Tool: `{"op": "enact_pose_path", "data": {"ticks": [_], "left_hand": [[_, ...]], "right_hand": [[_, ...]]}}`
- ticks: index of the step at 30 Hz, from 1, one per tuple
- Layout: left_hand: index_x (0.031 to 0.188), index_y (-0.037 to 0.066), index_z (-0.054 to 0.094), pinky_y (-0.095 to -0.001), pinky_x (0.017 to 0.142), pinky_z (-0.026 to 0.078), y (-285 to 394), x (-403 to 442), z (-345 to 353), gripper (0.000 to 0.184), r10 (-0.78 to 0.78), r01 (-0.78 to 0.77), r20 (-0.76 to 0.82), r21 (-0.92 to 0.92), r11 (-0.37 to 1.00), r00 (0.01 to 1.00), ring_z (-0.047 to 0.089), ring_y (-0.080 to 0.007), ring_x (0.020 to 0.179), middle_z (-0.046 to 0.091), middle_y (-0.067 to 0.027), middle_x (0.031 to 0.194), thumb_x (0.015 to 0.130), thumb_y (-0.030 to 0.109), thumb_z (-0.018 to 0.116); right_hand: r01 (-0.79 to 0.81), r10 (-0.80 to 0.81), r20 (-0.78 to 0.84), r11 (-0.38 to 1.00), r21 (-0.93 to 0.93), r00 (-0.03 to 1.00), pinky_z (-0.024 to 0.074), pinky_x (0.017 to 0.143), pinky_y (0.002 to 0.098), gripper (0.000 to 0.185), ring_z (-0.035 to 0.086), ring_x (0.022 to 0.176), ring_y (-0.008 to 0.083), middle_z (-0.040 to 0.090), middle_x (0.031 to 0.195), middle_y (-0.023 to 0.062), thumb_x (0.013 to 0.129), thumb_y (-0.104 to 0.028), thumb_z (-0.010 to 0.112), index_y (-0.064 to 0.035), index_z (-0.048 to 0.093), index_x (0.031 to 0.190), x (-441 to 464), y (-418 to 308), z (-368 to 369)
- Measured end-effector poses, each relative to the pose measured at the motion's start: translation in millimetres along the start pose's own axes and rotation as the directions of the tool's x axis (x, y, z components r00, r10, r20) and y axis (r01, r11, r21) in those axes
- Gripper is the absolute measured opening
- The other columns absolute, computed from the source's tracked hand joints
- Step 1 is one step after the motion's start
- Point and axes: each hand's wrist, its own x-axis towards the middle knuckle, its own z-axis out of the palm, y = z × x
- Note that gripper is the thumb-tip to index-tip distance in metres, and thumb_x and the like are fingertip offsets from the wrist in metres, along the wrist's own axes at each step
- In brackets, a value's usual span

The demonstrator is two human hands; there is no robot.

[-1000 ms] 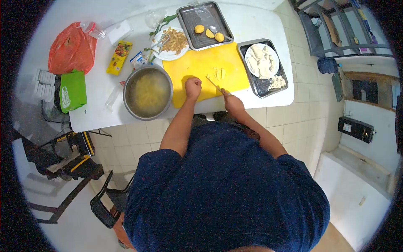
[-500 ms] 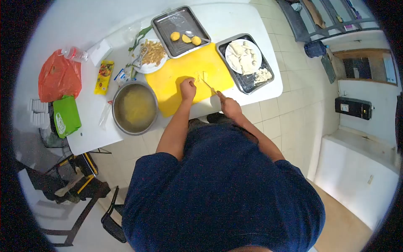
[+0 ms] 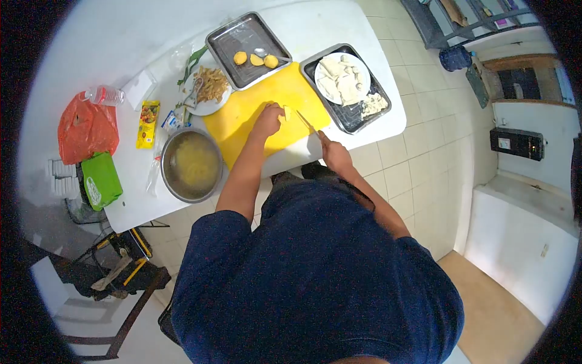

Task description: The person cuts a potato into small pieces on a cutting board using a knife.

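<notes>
Yellow food pieces (image 3: 287, 113) lie partly cut on the yellow board (image 3: 233, 121), beside the curled fingers of the left hand (image 3: 268, 119); whether these pinch a piece cannot be told. The right hand (image 3: 336, 154) is wrapped around the handle of a knife (image 3: 305, 121), its blade near the pieces. A yellow mass, apparently cut already, shows in the pot (image 3: 166, 150); three larger yellow lumps (image 3: 271, 62) on the dark tray (image 3: 242, 36) seem left to slice.
</notes>
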Motion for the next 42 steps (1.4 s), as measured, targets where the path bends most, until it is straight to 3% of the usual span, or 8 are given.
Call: {"op": "enact_pose_path", "data": {"ticks": [6,12,18,21,24,35,38,42], "left_hand": [[0.079,0.005,0.066,-0.0392,0.084,0.046,3.3,3.7,-10.1,0.020,-0.065,0.052,0.148,0.088,0.995,0.987,0.054,-0.0327,0.096,0.060,-0.0129,0.093,0.063,-0.005,0.061],[0.078,0.002,0.068,-0.0424,0.080,0.048,-2.5,5.7,-5.3,0.009,-0.076,0.060,0.090,0.168,0.984,0.993,0.058,-0.0350,0.086,0.063,-0.0143,0.084,0.070,0.004,0.064],[0.086,-0.002,0.068,-0.0338,0.069,0.053,1.8,-22.7,-2.4,0.014,-0.368,0.215,-0.407,-0.373,0.903,0.836,0.065,-0.0271,0.075,0.066,-0.0156,0.083,0.073,0.003,0.070],[0.084,-0.004,0.067,-0.0296,0.065,0.053,9.6,-50.3,-8.2,0.011,-0.619,0.333,-0.363,-0.601,0.726,0.696,0.066,-0.0198,0.071,0.067,-0.0137,0.080,0.073,-0.003,0.069],[0.083,-0.003,0.066,-0.0294,0.064,0.052,-14.6,-83.3,16.1,0.010,-0.647,0.238,-0.394,-0.704,0.669,0.653,0.065,-0.0165,0.071,0.067,-0.0110,0.078,0.074,-0.004,0.069],[0.073,0.003,0.068,-0.0323,0.063,0.051,-15.5,-118.2,37.1,0.006,-0.499,0.434,-0.657,-0.278,0.857,0.565,0.063,-0.0242,0.065,0.065,-0.0126,0.072,0.068,0.004,0.072],[0.072,0.002,0.068,-0.0339,0.063,0.051,-3.8,-116.7,30.3,0.007,-0.681,0.509,-0.564,-0.458,0.729,0.467,0.063,-0.0259,0.064,0.065,-0.0130,0.072,0.068,0.006,0.072],[0.073,0.003,0.068,-0.0345,0.063,0.052,-18.1,-112.7,35.7,0.007,-0.669,0.511,-0.566,-0.438,0.740,0.482,0.064,-0.0267,0.065,0.065,-0.0141,0.072,0.069,0.006,0.072]], "right_hand": [[0.029,-0.027,-0.039,0.997,0.067,0.999,0.0488,0.064,0.0513,0.047,0.062,0.068,0.0411,0.063,0.076,0.0246,0.090,-0.017,0.046,-0.0171,0.043,0.137,-4.6,6.7,2.8],[0.062,-0.061,-0.017,0.998,0.005,0.998,0.0508,0.061,0.0519,0.048,0.063,0.067,0.0404,0.064,0.077,0.0232,0.090,-0.016,0.044,-0.0144,0.040,0.138,-2.7,-1.0,-7.7],[0.119,-0.119,0.006,0.993,-0.004,0.993,0.0508,0.061,0.0519,0.050,0.063,0.069,0.0398,0.063,0.079,0.0232,0.090,-0.018,0.045,-0.0148,0.039,0.139,3.6,-6.3,-2.8],[0.165,-0.164,0.040,0.986,-0.020,0.986,0.0509,0.061,0.0515,0.049,0.063,0.069,0.0397,0.063,0.079,0.0232,0.090,-0.019,0.045,-0.0149,0.039,0.138,7.7,-13.7,5.2],[0.237,-0.234,0.065,0.970,-0.045,0.970,0.0510,0.060,0.0511,0.047,0.063,0.069,0.0395,0.064,0.079,0.0229,0.091,-0.020,0.043,-0.0168,0.040,0.138,11.6,-24.8,12.7],[0.354,-0.322,0.204,0.923,-0.149,0.925,0.0483,0.056,0.0507,0.038,0.061,0.062,0.0405,0.062,0.072,0.0234,0.094,-0.022,0.042,-0.0153,0.050,0.130,20.9,-65.0,23.2],[0.418,-0.392,0.176,0.897,-0.145,0.903,0.0481,0.055,0.0504,0.038,0.061,0.060,0.0399,0.062,0.070,0.0229,0.094,-0.022,0.041,-0.0152,0.050,0.131,28.2,-60.2,31.3],[0.393,-0.362,0.183,0.903,-0.175,0.914,0.0478,0.054,0.0502,0.039,0.060,0.058,0.0395,0.061,0.068,0.0225,0.094,-0.020,0.041,-0.0145,0.049,0.131,32.1,-68.0,28.9]]}}
